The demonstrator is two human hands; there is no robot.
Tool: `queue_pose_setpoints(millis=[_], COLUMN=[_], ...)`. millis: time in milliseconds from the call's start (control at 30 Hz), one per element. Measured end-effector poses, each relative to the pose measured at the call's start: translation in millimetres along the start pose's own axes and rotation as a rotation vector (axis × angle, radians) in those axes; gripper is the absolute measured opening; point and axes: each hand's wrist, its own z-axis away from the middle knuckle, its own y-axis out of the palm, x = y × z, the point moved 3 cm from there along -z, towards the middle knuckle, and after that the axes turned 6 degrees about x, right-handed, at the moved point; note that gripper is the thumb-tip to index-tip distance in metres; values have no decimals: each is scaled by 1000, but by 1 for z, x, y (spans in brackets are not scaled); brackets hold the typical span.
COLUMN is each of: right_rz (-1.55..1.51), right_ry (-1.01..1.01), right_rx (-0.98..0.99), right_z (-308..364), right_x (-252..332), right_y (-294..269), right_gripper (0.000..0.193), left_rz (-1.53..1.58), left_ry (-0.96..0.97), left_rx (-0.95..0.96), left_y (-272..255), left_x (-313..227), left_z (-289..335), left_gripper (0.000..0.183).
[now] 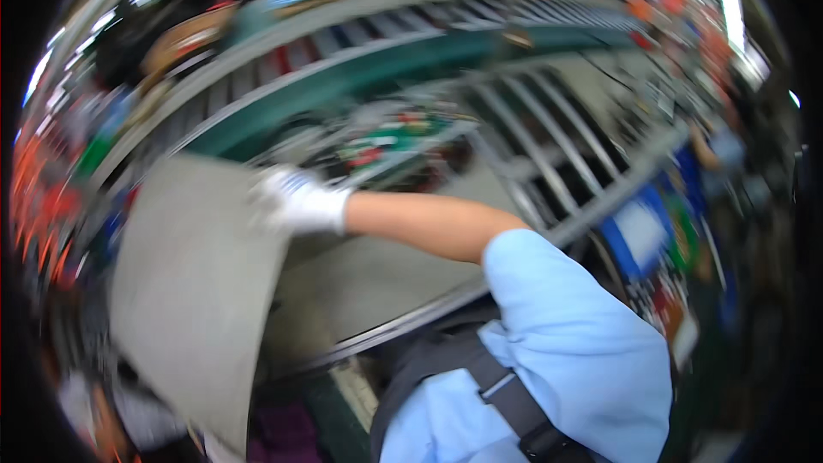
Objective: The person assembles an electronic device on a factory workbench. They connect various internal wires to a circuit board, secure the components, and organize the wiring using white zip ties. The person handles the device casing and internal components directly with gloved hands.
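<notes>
The picture is blurred by motion. My right hand [296, 201], in a white glove, reaches out to the left from a light blue short sleeve. It is closed on the upper right corner of a large grey flat sheet [189, 291], which hangs tilted at the left, over the edge of a grey worktable [386, 279]. My left hand is out of the picture. Dark straps cross my chest at the bottom.
Behind the table runs a roller conveyor [549, 137] with a green side rail [360, 77]. Small green and red parts [390, 141] lie past the hand. Orange and red items line the left and upper right rim. Another person's arm [707, 150] shows far right.
</notes>
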Motion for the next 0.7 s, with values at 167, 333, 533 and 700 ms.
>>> queue_pose_setpoints(millis=[167, 333, 533, 700], right_rz=[376, 138, 6, -59], right_ry=[-117, 983, 1330, 1403], right_rx=[-313, -1002, -1683, -1713], right_z=[190, 501, 859, 921], right_x=[-16, -156, -318, -414], right_y=[-132, -283, -371, -384], right_gripper=[41, 38, 72, 79], left_rz=[1095, 1221, 1462, 1549], left_ry=[-606, -502, -131, 612], left_rx=[-315, -535, -725, -966], left_y=[-217, -384, -642, -924], left_x=[72, 89, 50, -14], left_z=[-8, -46, -77, -96], left_gripper=[44, 42, 39, 39])
